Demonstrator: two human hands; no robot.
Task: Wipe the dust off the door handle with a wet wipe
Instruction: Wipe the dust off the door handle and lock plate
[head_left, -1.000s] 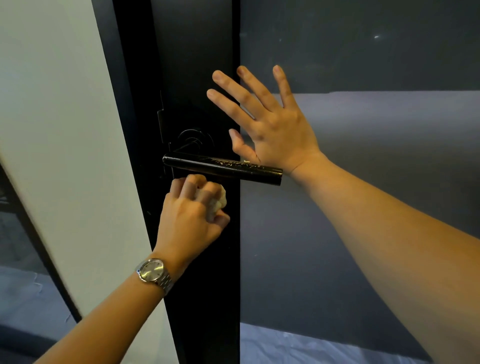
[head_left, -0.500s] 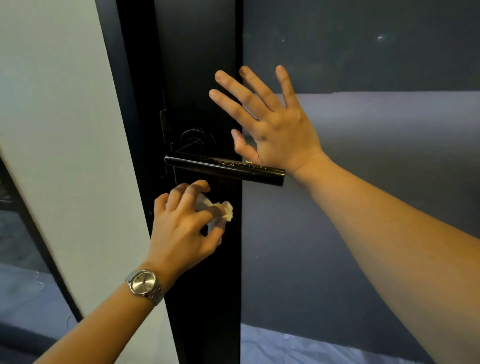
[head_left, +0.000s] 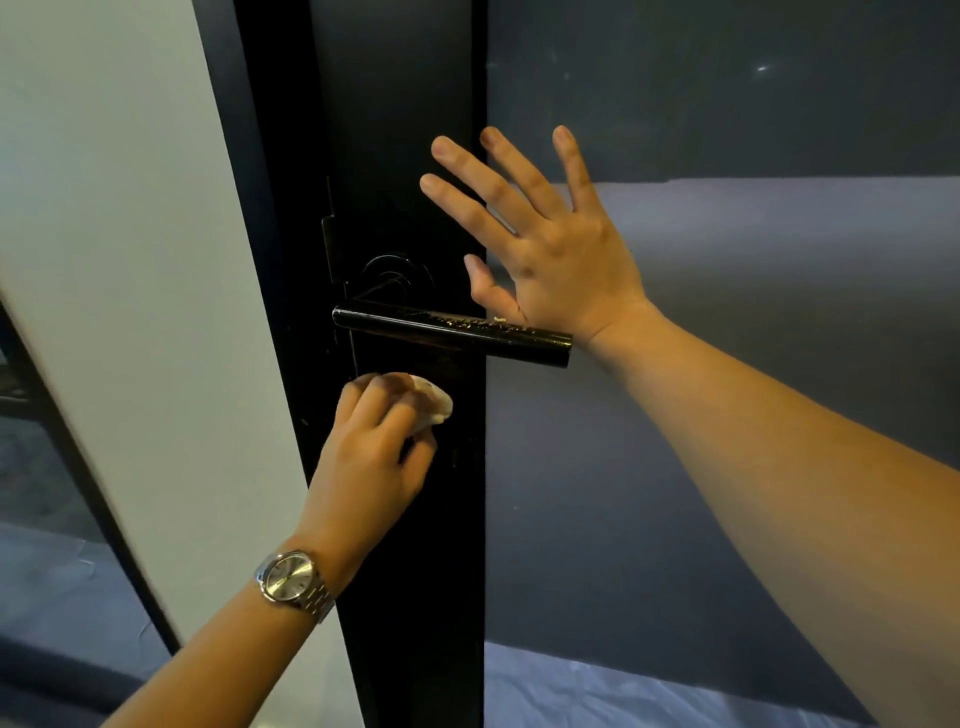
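Two hands, one door handle and one wet wipe are in view. The door handle (head_left: 452, 338), a black horizontal lever, sits at the centre of the frame on the black door stile (head_left: 405, 130), with pale specks along its top toward the right half. A single round fitting (head_left: 397, 273) lies just above the handle's left end. The left hand (head_left: 371, 457), rising from the lower left, has its fingers curled round the wet wipe (head_left: 436, 402), a small white wad that peeks out at the fingertips. It is held against the stile just below the handle, and whether it touches the lever cannot be told. The hand covers most of the wipe. One silver wristwatch (head_left: 288, 577) sits on the left wrist. The right hand (head_left: 545, 244), upper centre, is spread wide with straight fingers and holds nothing. It lies flat toward the door above the handle's right end, and the lever's free end crosses in front of its wrist. A grey glass panel (head_left: 727, 467) fills the right side, a white wall (head_left: 130, 260) the left.
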